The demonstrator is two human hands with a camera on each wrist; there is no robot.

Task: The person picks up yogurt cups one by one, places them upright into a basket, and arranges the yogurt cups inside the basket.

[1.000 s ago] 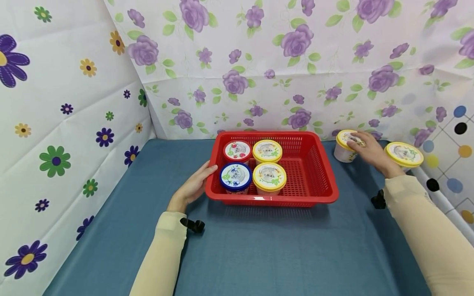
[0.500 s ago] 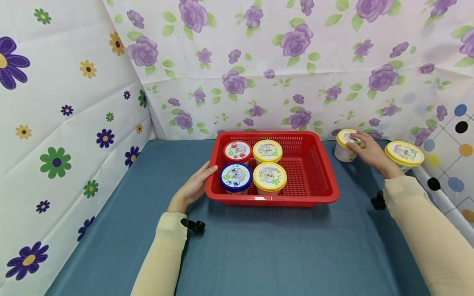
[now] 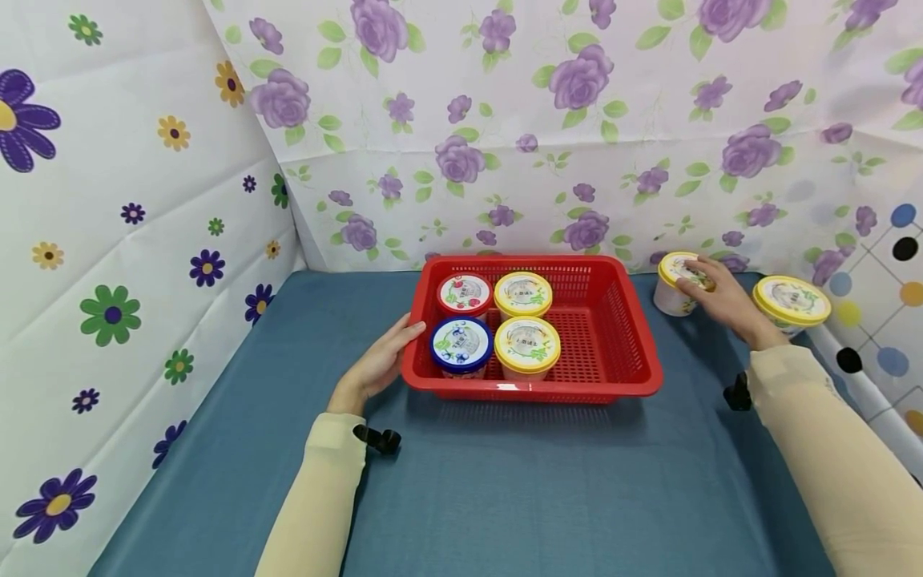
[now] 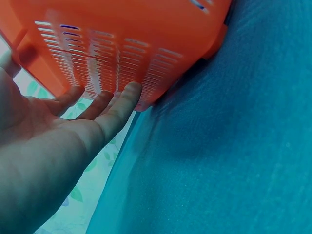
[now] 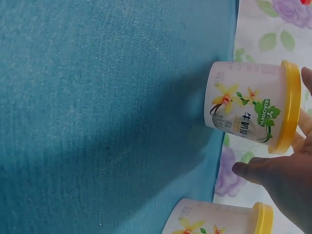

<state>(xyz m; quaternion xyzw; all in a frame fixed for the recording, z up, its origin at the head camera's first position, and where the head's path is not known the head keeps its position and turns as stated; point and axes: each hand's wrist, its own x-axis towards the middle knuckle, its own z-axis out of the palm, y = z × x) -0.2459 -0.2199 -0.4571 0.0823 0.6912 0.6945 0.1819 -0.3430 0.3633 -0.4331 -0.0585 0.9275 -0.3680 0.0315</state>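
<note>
The left side of a red plastic basket (image 3: 591,353) is gripped by my left hand (image 3: 378,361); in the left wrist view, its fingers (image 4: 119,105) lie against the slotted outer wall, with the thumb up at the rim. My right hand (image 3: 721,296) rests over a yellow-lidded tub (image 3: 674,298) right of the basket, fingers across the right half of its lid. That tub (image 5: 246,102) stands at the table's back edge; in the right wrist view its printed side is uncovered, and one finger (image 5: 251,170) extends past the lid.
Inside the basket's left part stand a red-lidded tub (image 3: 464,294), a blue-lidded tub (image 3: 461,344) and two yellow-lidded tubs, one behind (image 3: 522,294) and one in front (image 3: 527,344). Another yellow-lidded tub (image 3: 791,300) is at the far right. Flowered cloth (image 3: 490,144) bounds the blue table.
Both hands, the basket and the tubs hold their places. The whole head view has only shifted very slightly.
</note>
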